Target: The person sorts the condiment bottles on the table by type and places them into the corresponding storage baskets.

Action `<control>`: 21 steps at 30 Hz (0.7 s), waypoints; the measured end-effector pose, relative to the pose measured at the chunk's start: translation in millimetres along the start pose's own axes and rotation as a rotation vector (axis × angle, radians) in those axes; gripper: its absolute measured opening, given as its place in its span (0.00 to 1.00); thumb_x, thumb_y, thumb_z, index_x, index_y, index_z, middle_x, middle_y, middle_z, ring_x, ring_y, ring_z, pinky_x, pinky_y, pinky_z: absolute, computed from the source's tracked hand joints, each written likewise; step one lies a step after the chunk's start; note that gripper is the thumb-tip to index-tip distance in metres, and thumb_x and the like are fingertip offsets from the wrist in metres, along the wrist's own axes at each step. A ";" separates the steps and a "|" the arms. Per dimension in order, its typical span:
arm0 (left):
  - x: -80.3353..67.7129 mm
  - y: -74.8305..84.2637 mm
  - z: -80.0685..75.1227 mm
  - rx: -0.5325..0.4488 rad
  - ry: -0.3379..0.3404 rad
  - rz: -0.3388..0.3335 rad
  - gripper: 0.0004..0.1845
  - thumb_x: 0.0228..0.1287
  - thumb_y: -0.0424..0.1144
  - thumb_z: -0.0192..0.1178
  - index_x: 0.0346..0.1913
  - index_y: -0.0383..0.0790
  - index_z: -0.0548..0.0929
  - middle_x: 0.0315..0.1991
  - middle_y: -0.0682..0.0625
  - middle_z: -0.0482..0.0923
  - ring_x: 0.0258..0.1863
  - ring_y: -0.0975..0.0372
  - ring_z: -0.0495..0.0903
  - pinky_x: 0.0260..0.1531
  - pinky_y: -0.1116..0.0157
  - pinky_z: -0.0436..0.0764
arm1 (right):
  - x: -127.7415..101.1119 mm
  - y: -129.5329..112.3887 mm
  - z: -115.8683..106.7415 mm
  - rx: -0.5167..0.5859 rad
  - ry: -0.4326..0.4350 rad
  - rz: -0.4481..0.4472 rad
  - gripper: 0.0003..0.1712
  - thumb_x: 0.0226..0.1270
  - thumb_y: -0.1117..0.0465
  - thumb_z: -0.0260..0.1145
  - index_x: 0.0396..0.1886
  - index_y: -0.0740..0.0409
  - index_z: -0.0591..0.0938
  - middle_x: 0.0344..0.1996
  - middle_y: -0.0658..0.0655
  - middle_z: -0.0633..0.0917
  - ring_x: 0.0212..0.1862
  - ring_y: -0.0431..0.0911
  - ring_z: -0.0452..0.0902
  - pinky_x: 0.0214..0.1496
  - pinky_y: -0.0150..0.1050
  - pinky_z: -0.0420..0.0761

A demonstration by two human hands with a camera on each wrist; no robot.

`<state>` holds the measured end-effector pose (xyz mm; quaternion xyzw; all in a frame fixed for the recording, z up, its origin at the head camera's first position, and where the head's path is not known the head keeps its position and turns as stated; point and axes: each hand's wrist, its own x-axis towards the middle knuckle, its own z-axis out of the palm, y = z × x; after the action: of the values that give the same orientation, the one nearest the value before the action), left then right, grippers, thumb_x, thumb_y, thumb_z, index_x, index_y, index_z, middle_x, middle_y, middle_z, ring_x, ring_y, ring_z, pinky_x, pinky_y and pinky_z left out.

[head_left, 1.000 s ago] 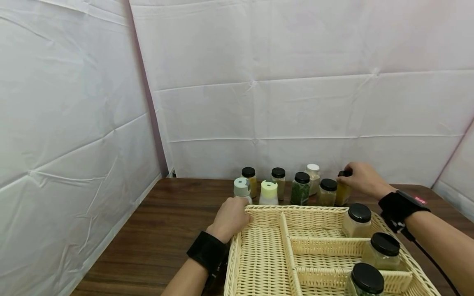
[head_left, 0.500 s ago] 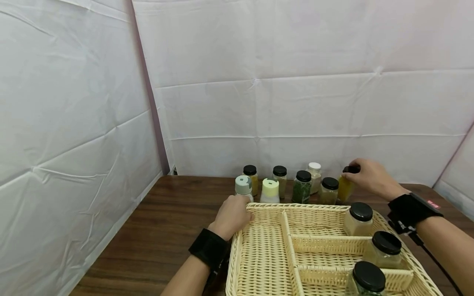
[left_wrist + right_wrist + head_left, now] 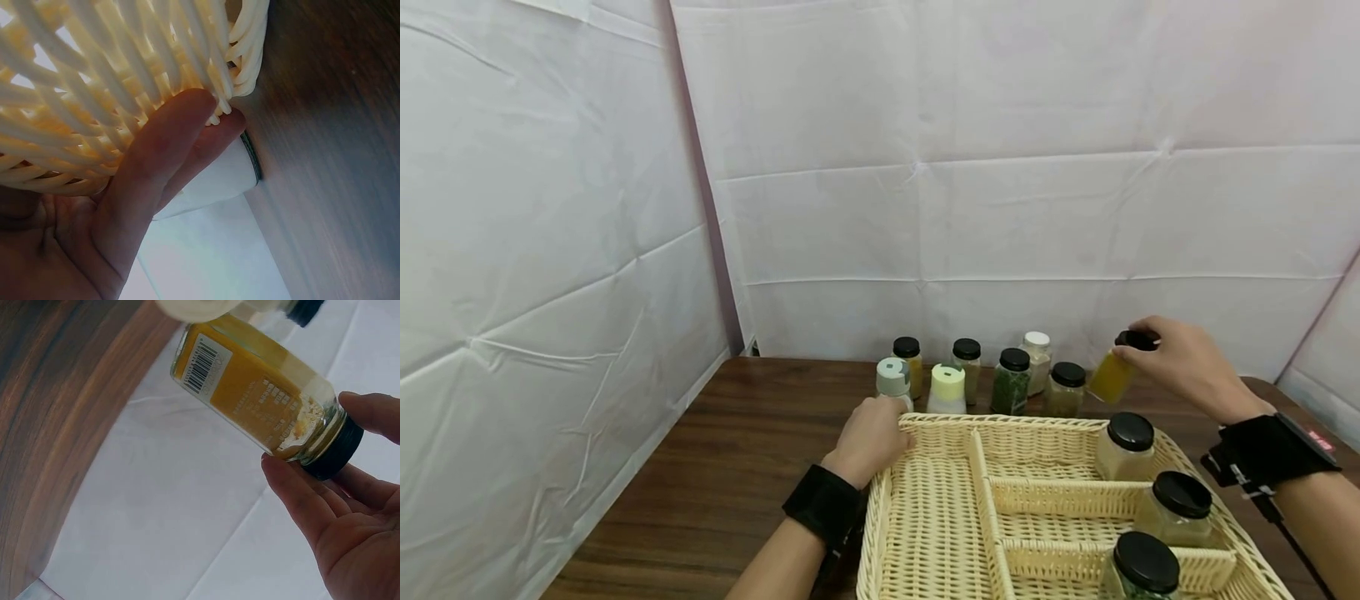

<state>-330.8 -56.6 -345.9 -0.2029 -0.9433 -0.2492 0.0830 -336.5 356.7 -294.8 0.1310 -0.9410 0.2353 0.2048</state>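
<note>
My right hand [image 3: 1191,367] grips a glass spice jar [image 3: 1110,377] of yellow powder by its black lid, tilted and raised above the table behind the basket. In the right wrist view the jar [image 3: 250,394] shows a barcode label, with thumb and fingers around its lid and neck. At the far left corner of the woven basket [image 3: 887,500], my left hand [image 3: 868,442] holds the rim. The left wrist view shows its thumb and a finger pinching the wicker edge [image 3: 206,81]. Three black-lidded jars stand in the basket's right part, one of them a pale powder jar [image 3: 1126,454].
Behind the basket stand a grey-capped bottle [image 3: 892,379], a yellow-capped bottle [image 3: 947,387], a green herb jar [image 3: 1011,383], a white-lidded jar [image 3: 1037,358] and several black-lidded jars. Wicker dividers [image 3: 1067,498] split the basket. White sheeting hangs behind the wooden table [image 3: 737,433].
My right hand has lifted the yellow powder jar off the table and moved it right, toward the basket's right side, tilting it. My left hand keeps its hold on the basket.
</note>
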 end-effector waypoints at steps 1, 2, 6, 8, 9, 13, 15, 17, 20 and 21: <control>-0.1 -0.4 0.3 -0.003 -0.002 -0.001 0.05 0.63 0.29 0.73 0.40 0.36 0.87 0.35 0.45 0.87 0.33 0.57 0.83 0.36 0.58 0.83 | -2.3 -1.3 -0.3 0.004 0.001 0.006 0.30 0.83 0.51 0.63 0.66 0.74 0.75 0.53 0.74 0.81 0.52 0.67 0.79 0.51 0.60 0.77; -0.3 -0.7 0.6 -0.004 -0.004 -0.002 0.05 0.63 0.29 0.74 0.40 0.36 0.87 0.35 0.45 0.87 0.33 0.57 0.83 0.36 0.58 0.83 | -4.5 -2.6 -0.9 0.006 0.002 0.010 0.31 0.84 0.50 0.63 0.67 0.74 0.75 0.54 0.74 0.81 0.53 0.67 0.78 0.51 0.60 0.77; -0.2 -1.0 0.5 0.002 0.003 0.000 0.05 0.63 0.29 0.74 0.39 0.36 0.88 0.35 0.45 0.87 0.33 0.57 0.83 0.36 0.58 0.83 | -10.6 -7.1 -3.5 0.003 0.025 0.025 0.33 0.83 0.50 0.64 0.68 0.75 0.74 0.55 0.77 0.80 0.53 0.70 0.78 0.49 0.62 0.78; -0.2 -0.9 0.8 0.005 0.003 0.000 0.06 0.63 0.29 0.74 0.40 0.36 0.88 0.36 0.44 0.87 0.34 0.56 0.84 0.36 0.58 0.83 | -13.7 -9.1 -5.1 0.000 0.034 0.037 0.33 0.83 0.50 0.64 0.68 0.76 0.74 0.55 0.79 0.80 0.52 0.71 0.79 0.47 0.63 0.78; -0.1 -1.0 1.1 0.005 0.002 -0.002 0.06 0.63 0.29 0.74 0.40 0.36 0.88 0.36 0.44 0.87 0.34 0.55 0.85 0.36 0.58 0.83 | -14.9 -10.1 -6.0 0.003 0.036 0.044 0.33 0.83 0.51 0.64 0.68 0.77 0.73 0.55 0.79 0.80 0.52 0.72 0.79 0.47 0.63 0.78; 0.4 -1.3 1.7 0.002 -0.007 -0.007 0.07 0.64 0.30 0.74 0.43 0.35 0.88 0.38 0.43 0.87 0.37 0.53 0.86 0.38 0.57 0.84 | -19.3 -17.0 -9.7 0.005 0.060 0.065 0.33 0.82 0.51 0.64 0.68 0.76 0.74 0.55 0.79 0.81 0.52 0.72 0.80 0.47 0.64 0.78; 0.6 -1.5 2.3 0.003 -0.010 -0.008 0.09 0.65 0.31 0.74 0.45 0.34 0.88 0.40 0.42 0.88 0.38 0.52 0.87 0.38 0.56 0.84 | -21.8 -20.5 -10.9 0.005 0.077 0.072 0.32 0.82 0.51 0.65 0.67 0.75 0.75 0.55 0.79 0.81 0.52 0.72 0.79 0.48 0.65 0.78; 0.6 -1.7 2.3 0.004 -0.012 -0.005 0.10 0.65 0.32 0.75 0.46 0.34 0.88 0.40 0.42 0.88 0.39 0.51 0.87 0.39 0.56 0.85 | -24.1 -23.9 -11.8 0.003 0.093 0.079 0.32 0.82 0.51 0.65 0.67 0.75 0.75 0.55 0.79 0.81 0.53 0.72 0.79 0.48 0.65 0.77; 0.3 -2.2 1.4 0.001 -0.016 -0.002 0.10 0.65 0.32 0.75 0.46 0.33 0.88 0.40 0.42 0.88 0.38 0.52 0.87 0.39 0.56 0.85 | -26.8 -28.9 -12.8 0.007 0.107 0.081 0.31 0.82 0.51 0.65 0.68 0.73 0.75 0.56 0.78 0.81 0.53 0.72 0.79 0.49 0.64 0.77; 0.4 -2.6 1.0 0.000 -0.016 -0.001 0.09 0.65 0.32 0.75 0.46 0.33 0.88 0.39 0.42 0.88 0.38 0.53 0.87 0.39 0.56 0.84 | -27.2 -30.3 -13.5 0.008 0.111 0.077 0.31 0.82 0.51 0.65 0.68 0.73 0.75 0.57 0.78 0.81 0.53 0.72 0.79 0.49 0.64 0.77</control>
<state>-332.3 -58.0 -347.8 -0.2043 -0.9441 -0.2475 0.0755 -297.8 341.6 -284.4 0.0822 -0.9316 0.2537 0.2468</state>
